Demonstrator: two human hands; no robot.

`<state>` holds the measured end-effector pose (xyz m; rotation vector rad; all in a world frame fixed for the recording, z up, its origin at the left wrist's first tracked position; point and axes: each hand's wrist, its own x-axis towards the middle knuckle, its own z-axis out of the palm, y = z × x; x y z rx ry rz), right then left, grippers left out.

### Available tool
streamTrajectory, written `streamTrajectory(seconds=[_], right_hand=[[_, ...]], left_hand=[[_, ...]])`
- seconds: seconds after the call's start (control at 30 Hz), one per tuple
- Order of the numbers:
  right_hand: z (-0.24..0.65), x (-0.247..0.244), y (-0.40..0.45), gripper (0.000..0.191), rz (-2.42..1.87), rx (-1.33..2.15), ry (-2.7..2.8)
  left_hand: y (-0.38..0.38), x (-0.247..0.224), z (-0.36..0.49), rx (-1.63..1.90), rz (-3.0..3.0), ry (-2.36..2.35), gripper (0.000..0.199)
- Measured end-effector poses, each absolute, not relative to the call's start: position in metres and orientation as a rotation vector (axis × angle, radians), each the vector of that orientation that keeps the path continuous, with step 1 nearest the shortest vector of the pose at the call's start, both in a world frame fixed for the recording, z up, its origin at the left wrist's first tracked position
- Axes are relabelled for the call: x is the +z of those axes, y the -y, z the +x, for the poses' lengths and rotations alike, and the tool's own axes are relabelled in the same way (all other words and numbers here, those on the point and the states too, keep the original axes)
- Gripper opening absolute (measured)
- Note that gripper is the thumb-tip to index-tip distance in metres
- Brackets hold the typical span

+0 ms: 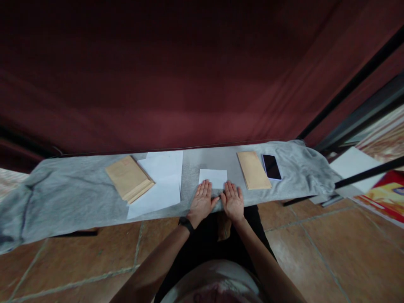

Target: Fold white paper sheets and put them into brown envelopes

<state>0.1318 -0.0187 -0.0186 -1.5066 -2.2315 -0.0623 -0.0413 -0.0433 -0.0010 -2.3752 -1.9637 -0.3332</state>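
Note:
A small white paper lies flat on the grey cloth near the table's front edge. My left hand rests palm down at its lower left corner, thumb spread to the side. At the lower right corner lies my right hand, also flat, its fingertips touching the paper's edge. Larger white sheets are spread to the left, partly under a stack of brown envelopes. On the right, more brown envelopes lie in a neat pile.
A dark-screened phone lies right of the right-hand envelopes. Grey cloth covers the long narrow table, with folds at both ends. A dark red curtain hangs behind it. A red and yellow box stands at the far right.

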Motion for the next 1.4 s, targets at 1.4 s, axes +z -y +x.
streamTrajectory(seconds=[1.4], right_hand=[[0.104,-0.007,-0.026,0.056,-1.542,0.149,2.328]], left_hand=[[-0.012,-0.002,-0.043,-0.329,-2.284,2.209,0.061]])
